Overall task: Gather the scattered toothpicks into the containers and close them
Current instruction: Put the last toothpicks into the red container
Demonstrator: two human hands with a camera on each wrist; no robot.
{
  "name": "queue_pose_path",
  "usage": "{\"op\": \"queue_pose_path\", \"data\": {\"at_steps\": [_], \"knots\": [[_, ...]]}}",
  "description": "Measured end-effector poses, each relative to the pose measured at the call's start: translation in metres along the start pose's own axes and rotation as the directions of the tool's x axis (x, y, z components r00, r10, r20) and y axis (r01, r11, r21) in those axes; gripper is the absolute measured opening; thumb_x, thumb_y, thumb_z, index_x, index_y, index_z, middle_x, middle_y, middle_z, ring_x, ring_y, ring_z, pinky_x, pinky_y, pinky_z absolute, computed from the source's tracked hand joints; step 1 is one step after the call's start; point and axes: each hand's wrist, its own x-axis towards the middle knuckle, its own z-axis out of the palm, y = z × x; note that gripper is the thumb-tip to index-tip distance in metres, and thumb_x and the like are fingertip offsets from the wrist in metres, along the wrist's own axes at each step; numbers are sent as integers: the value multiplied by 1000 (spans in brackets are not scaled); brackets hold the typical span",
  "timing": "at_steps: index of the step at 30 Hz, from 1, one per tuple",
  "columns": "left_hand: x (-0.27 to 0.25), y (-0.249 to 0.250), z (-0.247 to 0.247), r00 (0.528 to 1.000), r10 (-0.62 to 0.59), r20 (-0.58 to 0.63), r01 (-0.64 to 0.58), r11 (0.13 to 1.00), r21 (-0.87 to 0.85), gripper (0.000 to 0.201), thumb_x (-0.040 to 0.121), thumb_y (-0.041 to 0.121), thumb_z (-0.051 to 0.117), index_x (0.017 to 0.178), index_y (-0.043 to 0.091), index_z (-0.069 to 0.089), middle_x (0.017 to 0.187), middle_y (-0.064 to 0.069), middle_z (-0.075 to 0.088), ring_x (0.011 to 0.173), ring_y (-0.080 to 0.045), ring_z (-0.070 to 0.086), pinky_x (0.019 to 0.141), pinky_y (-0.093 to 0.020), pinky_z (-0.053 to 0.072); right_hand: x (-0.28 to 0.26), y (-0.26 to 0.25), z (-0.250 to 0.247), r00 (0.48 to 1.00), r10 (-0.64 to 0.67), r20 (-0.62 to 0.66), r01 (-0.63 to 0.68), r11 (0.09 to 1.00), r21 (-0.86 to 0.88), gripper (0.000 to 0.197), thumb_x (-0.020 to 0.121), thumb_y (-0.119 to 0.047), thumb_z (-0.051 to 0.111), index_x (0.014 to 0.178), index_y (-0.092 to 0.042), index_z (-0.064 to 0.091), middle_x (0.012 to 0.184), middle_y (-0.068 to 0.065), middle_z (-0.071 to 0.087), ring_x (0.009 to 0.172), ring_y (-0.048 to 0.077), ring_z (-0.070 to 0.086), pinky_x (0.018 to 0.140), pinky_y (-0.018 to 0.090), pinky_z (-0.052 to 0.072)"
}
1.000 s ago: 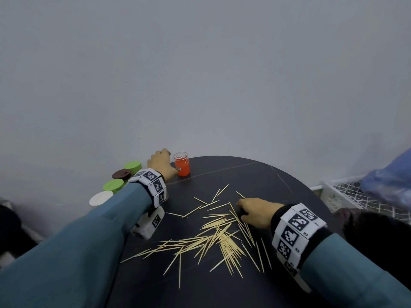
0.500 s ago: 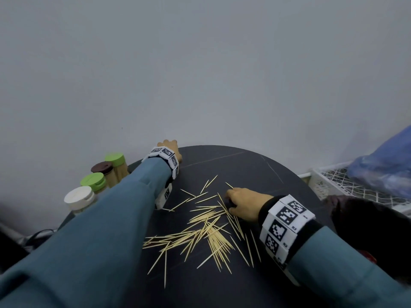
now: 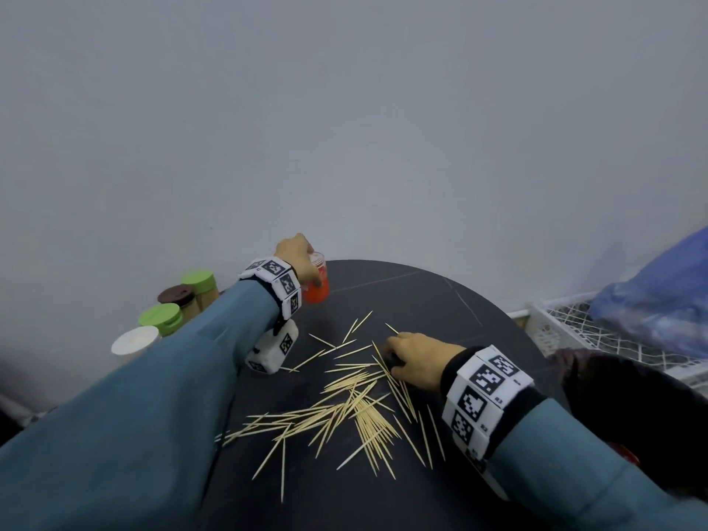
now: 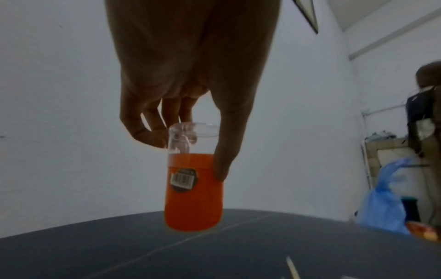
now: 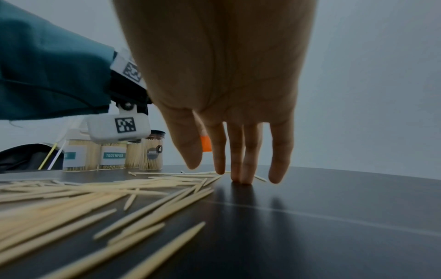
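Loose toothpicks (image 3: pixel 346 402) lie scattered in a fan across the middle of the dark round table (image 3: pixel 479 297), thickest at lower centre of the head view. The right hand (image 3: pixel 415 360) sits at the right edge of the pile with straight, spread fingers (image 5: pixel 241 151); in the right wrist view the middle fingertips touch the tabletop just beside the nearest sticks, and the hand holds nothing.

At the table's far edge, just above centre-left in the head view, stands the orange container (image 4: pixel 193 190) with a clear upper part and a barcode sticker. The left hand (image 3: pixel 297 256) grips it from above, thumb down one side and curled fingers at the clear rim. It looks upright; whether its base touches the table I cannot tell.

At the left of the head view stand four more jars (image 3: pixel 168 314), filled with toothpicks, with green, brown and white lids on. At the right edge are a white wire basket (image 3: pixel 567 327) and a blue plastic bag (image 3: pixel 659 297).
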Motion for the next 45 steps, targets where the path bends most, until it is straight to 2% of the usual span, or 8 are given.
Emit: {"op": "queue_pose_path", "data": {"at_steps": [7, 13, 16, 19, 24, 29, 36, 45], "knots": [[-43, 13, -42, 981, 188, -39, -192, 949, -250, 56, 68, 7, 80, 120, 15, 61, 121, -5, 59, 102, -17, 53, 79, -21, 38, 0, 4, -2, 1000, -2, -14, 2, 1000, -2, 35, 95, -13, 45, 130, -9, 49, 134, 10, 46, 123, 24, 46, 101, 31, 38], [-103, 15, -48, 963, 269, -24, -240, 816, -526, 72, 51, 25, 78, 119, 19, 53, 101, 6, 61, 89, -15, 59, 80, -26, 49, -5, 3, -5, 1000, -9, -8, 9, 1000, -20, 32, 96, -18, 45, 127, -12, 51, 131, 8, 53, 119, 21, 50, 98, 29, 40], [-130, 8, -40, 934, 357, -4, -289, 749, -596, 66, 59, 17, 88, 117, 21, 56, 103, 4, 62, 94, -13, 61, 83, -23, 49, -13, -2, -6, 971, 4, -241, 34, 987, 156, 32, 101, -31, 32, 115, -11, 53, 115, 10, 62, 101, 23, 60, 93, 36, 46], [-150, 1, -30, 921, 389, -24, -317, 711, -628, 61, 70, 17, 82, 124, 25, 54, 111, 1, 63, 101, -13, 61, 88, -23, 48, -27, -20, -13, 816, 76, -574, 245, 853, 461, 40, 101, -37, 22, 110, -12, 52, 92, 7, 68, 78, 22, 66, 81, 39, 52], [-170, -2, -15, 902, 431, -18, -339, 681, -648, 56, 74, 25, 80, 124, 32, 55, 107, 5, 64, 94, -5, 62, 74, -8, 48, -48, -55, -14, 852, -1, -524, 347, 751, 562, 48, 93, -54, 31, 123, -19, 45, 100, 2, 62, 71, 8, 62, 60, 18, 49], [-174, -8, -10, 909, 415, -20, -319, 665, -675, 60, 74, 24, 78, 126, 36, 51, 104, 4, 65, 94, -5, 62, 73, -5, 46, -44, -55, -6, 745, -21, -667, 365, 849, 381, 41, 92, -46, 46, 117, -14, 50, 112, 2, 59, 97, 11, 57, 83, 23, 47], [-165, -12, -5, 924, 379, 50, -233, 661, -713, 43, 68, 19, 82, 106, 19, 62, 103, 2, 70, 101, -10, 65, 88, -21, 51, -43, -53, -13, 806, -147, -573, 347, 902, 257, 45, 98, -41, 35, 130, -11, 42, 125, 5, 51, 109, 15, 50, 95, 28, 40], [-167, -14, -3, 887, 424, 183, -106, 572, -813, 44, 73, 16, 76, 114, 9, 64, 102, -4, 73, 97, -13, 68, 79, -19, 52, -44, -37, -19, 842, -258, -474, 431, 849, 305, 47, 97, -41, 34, 134, -13, 39, 132, 2, 49, 116, 11, 49, 99, 29, 41]]}}
